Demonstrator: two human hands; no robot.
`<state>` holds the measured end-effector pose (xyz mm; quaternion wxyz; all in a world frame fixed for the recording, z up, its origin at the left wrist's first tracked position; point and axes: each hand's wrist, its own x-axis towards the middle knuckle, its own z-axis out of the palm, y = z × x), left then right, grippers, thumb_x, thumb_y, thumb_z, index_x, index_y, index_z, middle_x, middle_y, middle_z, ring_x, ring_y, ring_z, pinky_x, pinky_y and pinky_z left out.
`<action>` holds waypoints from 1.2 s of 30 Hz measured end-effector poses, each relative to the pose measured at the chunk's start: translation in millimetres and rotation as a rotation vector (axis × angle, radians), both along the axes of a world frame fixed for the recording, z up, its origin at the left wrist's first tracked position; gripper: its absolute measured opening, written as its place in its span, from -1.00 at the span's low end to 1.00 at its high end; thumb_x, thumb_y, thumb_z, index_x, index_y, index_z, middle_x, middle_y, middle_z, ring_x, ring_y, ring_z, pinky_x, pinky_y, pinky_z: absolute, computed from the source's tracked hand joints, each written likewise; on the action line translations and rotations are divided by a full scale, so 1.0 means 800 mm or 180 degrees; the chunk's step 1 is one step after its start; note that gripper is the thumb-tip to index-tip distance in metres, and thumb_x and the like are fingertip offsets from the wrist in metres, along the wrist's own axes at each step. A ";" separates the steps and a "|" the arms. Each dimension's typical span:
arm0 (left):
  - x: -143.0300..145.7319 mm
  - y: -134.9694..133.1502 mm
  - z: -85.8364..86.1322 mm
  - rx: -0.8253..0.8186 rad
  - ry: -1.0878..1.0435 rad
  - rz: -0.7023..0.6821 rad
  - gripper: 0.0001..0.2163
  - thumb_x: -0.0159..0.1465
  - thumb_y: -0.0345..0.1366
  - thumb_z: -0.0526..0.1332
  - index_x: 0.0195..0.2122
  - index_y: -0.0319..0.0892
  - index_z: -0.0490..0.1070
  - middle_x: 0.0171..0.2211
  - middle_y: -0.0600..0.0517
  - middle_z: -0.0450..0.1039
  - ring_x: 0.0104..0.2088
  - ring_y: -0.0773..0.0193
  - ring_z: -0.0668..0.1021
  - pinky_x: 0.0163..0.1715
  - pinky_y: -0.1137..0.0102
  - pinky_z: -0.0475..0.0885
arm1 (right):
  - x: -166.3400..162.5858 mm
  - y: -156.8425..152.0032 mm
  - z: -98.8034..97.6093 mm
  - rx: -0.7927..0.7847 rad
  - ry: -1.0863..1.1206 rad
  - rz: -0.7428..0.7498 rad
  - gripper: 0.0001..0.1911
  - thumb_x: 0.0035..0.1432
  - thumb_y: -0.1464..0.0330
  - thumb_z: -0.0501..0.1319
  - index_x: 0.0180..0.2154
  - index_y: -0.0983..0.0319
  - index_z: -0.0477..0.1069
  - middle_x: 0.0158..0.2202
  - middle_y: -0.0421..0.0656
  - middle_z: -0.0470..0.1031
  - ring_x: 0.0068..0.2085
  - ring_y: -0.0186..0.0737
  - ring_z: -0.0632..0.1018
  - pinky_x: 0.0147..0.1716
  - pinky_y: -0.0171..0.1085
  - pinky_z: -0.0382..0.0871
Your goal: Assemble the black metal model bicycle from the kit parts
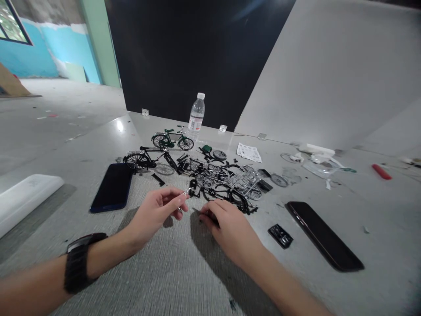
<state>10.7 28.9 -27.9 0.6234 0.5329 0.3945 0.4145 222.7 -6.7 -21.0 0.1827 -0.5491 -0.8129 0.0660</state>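
My left hand [162, 208], with a black watch [79, 259] on its wrist, pinches a small silvery model part [187, 192] between thumb and fingertips. Close beside it, my right hand [226, 224] is closed on a thin, pointed, blade-like piece [196, 211], mostly hidden by the fingers. Just beyond both hands lies a heap of silver and black model bicycle parts [226, 175], some still on frames. Behind the heap on the left stand a black model bicycle [148, 159] and a green model bicycle [173, 138].
A blue phone [112, 188] lies left, a black phone [324, 237] right, near a small black parts piece [280, 235]. A water bottle [197, 115] stands behind. Farther right are paper sheets [249, 152], clear plastic bags [320, 164] and a red object [381, 171]. A white box [29, 197] sits far left.
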 end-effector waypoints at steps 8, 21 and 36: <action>0.001 0.000 0.001 0.0078 0.0022 -0.0061 -0.72 0.31 -0.03 0.31 -0.27 -0.17 0.51 -0.40 0.05 0.53 -0.45 0.35 0.53 -0.47 0.45 0.34 | 0.003 0.027 -0.009 0.0983 -0.0398 -0.0291 -0.79 0.33 0.33 0.22 -0.05 0.25 0.52 -0.10 0.01 0.49 -0.06 0.05 0.48 -0.08 0.01 0.42; 0.002 -0.001 0.006 0.0126 0.0015 -0.0086 -0.75 0.31 -0.09 0.29 -0.27 -0.20 0.51 -0.41 0.04 0.52 -0.49 0.35 0.51 -0.47 0.44 0.37 | 0.009 0.040 -0.012 0.1234 -0.1048 -0.0337 -0.81 0.32 0.30 0.24 -0.07 0.12 0.58 -0.06 -0.06 0.50 -0.09 -0.01 0.45 -0.12 -0.08 0.31; 0.003 -0.002 0.007 0.0099 0.0063 -0.0136 -0.76 0.33 -0.09 0.27 -0.28 -0.18 0.50 -0.41 0.03 0.52 -0.49 0.35 0.51 -0.51 0.47 0.36 | 0.011 0.039 -0.007 0.1053 -0.1077 -0.0147 -0.91 0.33 0.39 0.24 -0.17 0.17 0.54 -0.09 -0.08 0.53 -0.09 -0.03 0.46 -0.12 -0.10 0.26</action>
